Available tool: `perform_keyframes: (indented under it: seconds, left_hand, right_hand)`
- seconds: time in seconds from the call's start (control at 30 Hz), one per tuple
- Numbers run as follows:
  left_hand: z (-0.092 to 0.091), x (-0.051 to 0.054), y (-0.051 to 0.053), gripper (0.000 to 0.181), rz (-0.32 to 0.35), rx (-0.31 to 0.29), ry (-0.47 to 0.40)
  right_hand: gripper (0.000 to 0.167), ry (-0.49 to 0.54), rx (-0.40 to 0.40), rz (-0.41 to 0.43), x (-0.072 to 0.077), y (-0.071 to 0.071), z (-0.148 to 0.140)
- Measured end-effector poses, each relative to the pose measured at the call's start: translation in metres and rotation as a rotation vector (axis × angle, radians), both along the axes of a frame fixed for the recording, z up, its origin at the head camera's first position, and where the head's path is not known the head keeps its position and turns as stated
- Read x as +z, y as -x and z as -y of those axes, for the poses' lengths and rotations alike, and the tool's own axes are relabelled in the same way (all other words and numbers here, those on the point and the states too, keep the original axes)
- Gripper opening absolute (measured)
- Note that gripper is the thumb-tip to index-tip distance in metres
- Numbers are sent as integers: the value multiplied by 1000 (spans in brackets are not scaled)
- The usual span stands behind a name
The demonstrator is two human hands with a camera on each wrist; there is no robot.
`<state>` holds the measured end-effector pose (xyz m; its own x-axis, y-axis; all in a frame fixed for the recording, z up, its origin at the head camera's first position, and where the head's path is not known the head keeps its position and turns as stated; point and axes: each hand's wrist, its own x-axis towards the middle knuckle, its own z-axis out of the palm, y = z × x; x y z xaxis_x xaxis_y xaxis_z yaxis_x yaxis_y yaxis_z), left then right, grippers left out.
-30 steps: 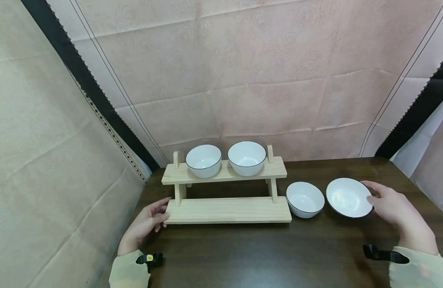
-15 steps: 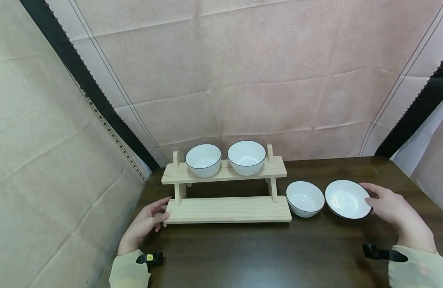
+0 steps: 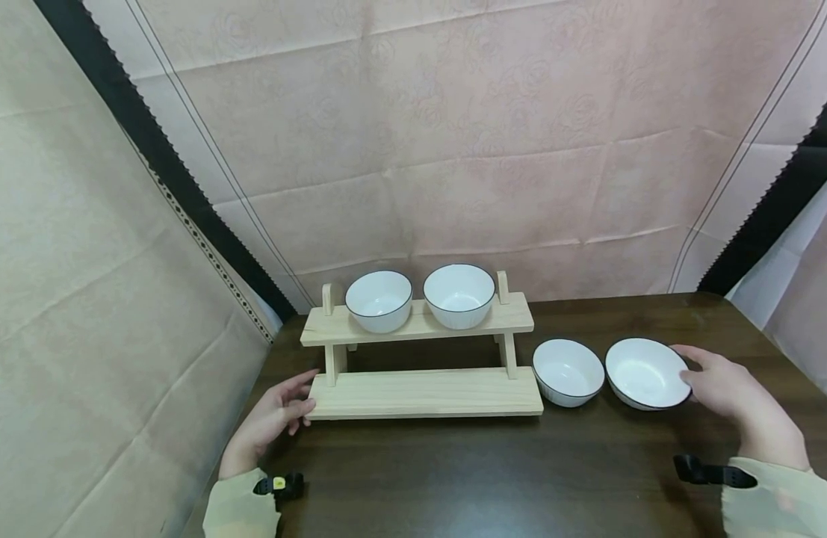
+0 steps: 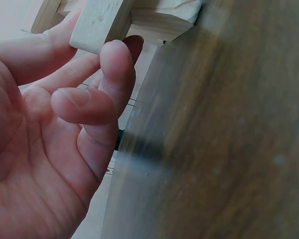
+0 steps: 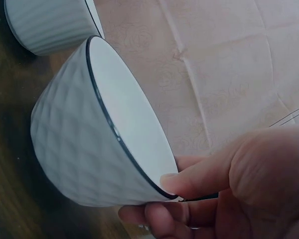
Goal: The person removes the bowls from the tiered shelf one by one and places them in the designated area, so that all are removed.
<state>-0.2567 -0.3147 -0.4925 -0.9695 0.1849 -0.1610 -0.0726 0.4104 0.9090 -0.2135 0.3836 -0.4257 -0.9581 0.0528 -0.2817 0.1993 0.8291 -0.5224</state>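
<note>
My right hand [image 3: 725, 388] pinches the right edge of a white bowl [image 3: 645, 373] with a dark rim; in the right wrist view the thumb lies over the rim of this diamond-textured bowl [image 5: 79, 134], fingers beneath. Just left of it stands another white bowl [image 3: 568, 371], beside the wooden two-tier shelf [image 3: 426, 403]. On the upper tier sit two more white bowls, one left [image 3: 379, 302] and one right [image 3: 459, 297]. The left hand [image 3: 270, 418] holds the lower tier's left end; its thumb and fingers grip the board's end [image 4: 102, 25] in the left wrist view.
A dark brown wooden table [image 3: 453, 478] carries everything. Pale patterned cloth [image 3: 494, 149] hangs behind it, and another cloth panel [image 3: 104, 314] rises on the left. Black strips run along the cloth seams.
The bowl in my right hand has tipped from leaning toward me to nearly level and shifted slightly left and down. The left hand and shelf stay in place.
</note>
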Motion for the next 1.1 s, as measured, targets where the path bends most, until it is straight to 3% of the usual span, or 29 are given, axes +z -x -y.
perform_keyframes:
  seconds: [0.17, 0.43, 0.57, 0.77, 0.93, 1.1]
  left_hand:
    - [-1, 3, 0, 63, 11, -12, -11]
    - [-10, 25, -10, 61, 37, -25, -23]
    - [-13, 30, -13, 61, 36, -22, -17]
    - [-11, 25, -10, 61, 49, -8, -24]
    - [-4, 10, -3, 63, 45, -3, -30]
    - [0, 0, 1, 64, 20, 4, -11]
  right_hand:
    - [62, -4, 1, -11, -2, 1, 0]
    - [68, 4, -10, -18, -10, 4, -7]
    - [67, 8, -15, -30, -13, 4, -10]
    - [67, 20, -21, -41, -17, 6, -11]
    - [65, 13, -15, -80, -20, 7, -11]
    - [66, 27, -21, -66, -22, 7, -12]
